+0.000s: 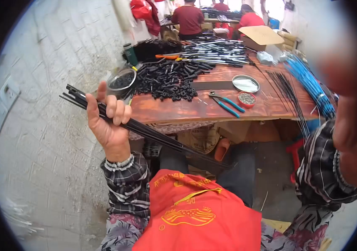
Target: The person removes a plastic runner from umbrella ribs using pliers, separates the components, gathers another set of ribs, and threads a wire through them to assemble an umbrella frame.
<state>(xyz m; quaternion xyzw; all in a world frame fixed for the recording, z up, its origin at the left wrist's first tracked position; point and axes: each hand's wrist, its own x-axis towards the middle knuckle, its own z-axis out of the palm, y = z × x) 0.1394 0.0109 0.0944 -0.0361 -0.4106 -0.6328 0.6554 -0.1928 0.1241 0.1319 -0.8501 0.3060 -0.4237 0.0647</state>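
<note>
My left hand [110, 121] is closed around a bundle of thin black rods [153, 136], its index finger raised. The rods slant down to the right across my lap, their thicker ends sticking out past the hand at upper left. Very close to the camera at the right edge is my right hand [348, 104], large and blurred, so its fingers cannot be made out. Beyond the left hand, a heap of short black tubular parts [168, 77] covers the wooden table [166, 106]. Teal-handled pliers [226, 104] lie near the table's front edge.
Beside the pliers are a red cup of small metal bits [246, 99] and a round tin [246, 83]. More black rods [291, 96] and a blue rod bundle [310, 85] lie at right. A clear bowl [122, 80] stands at left by the wall. Several people sit further back.
</note>
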